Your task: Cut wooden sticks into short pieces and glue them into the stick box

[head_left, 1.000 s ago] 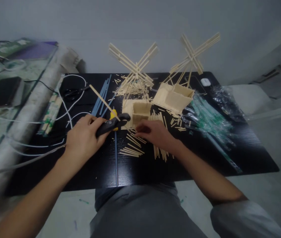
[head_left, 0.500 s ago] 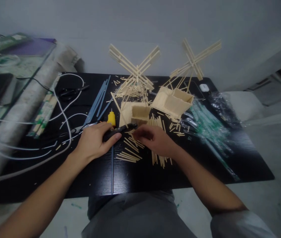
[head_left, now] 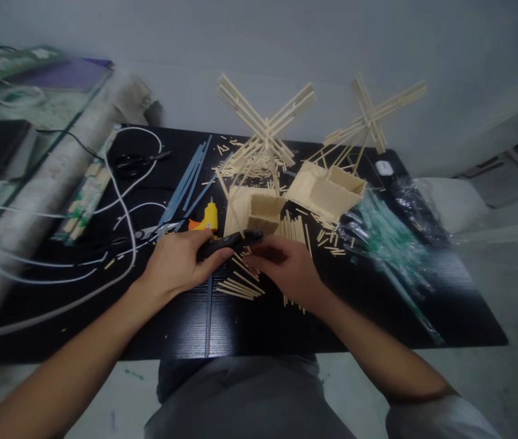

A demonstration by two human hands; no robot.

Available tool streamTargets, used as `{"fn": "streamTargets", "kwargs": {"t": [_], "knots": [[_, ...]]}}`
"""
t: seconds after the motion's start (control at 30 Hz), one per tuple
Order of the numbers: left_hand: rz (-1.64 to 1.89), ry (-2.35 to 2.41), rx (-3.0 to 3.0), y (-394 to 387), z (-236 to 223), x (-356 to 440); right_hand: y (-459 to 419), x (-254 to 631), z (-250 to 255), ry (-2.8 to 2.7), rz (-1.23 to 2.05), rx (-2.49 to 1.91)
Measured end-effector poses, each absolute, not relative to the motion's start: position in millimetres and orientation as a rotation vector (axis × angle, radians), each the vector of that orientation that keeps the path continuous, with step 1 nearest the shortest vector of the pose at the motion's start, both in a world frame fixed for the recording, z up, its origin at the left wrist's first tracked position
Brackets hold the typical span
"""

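Gripping black cutters [head_left: 226, 242], left hand [head_left: 179, 263]; right hand [head_left: 286, 268] pinches a stick [head_left: 229, 204].

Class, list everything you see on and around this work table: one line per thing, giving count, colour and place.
table: one, black, under everything
stick windmills: two, pale wood, far edge of table
stick boxes: two, pale wood, at the windmills' feet
loose sticks: many, pale wood, scattered mid-table
glue gun: one, yellow and orange, left of the nearer box
blue strips: several, blue, left of centre
scissors: one pair, black, far left of table
white cables: several, white, left side
plastic wrappers: a heap, clear and green, right side
cutter: one, black, in the left hand
left hand: grip closed on the cutter
right hand: over the loose sticks, by the cutter's tip
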State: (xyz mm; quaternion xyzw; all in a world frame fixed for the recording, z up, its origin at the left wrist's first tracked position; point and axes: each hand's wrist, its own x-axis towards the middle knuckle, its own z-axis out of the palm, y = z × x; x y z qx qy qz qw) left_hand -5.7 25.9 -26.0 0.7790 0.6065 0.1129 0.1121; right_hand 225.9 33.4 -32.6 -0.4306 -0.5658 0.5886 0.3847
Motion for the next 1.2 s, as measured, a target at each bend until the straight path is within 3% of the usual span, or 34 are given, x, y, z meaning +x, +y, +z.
{"fn": "streamTargets", "kwargs": {"t": [0.17,0.63,1.2], "knots": [[0.408,1.733,2.314,26,-33,-8,31,227,-32,-1.457,1.496,-1.031],[0.746,1.235,2.371,27,-33,-14,37,232,-28,-1.195,2.166,-0.615],[0.799,1.242,2.328,29,-41,-16,41,235,-29,-1.264,2.105,-0.642]]}}
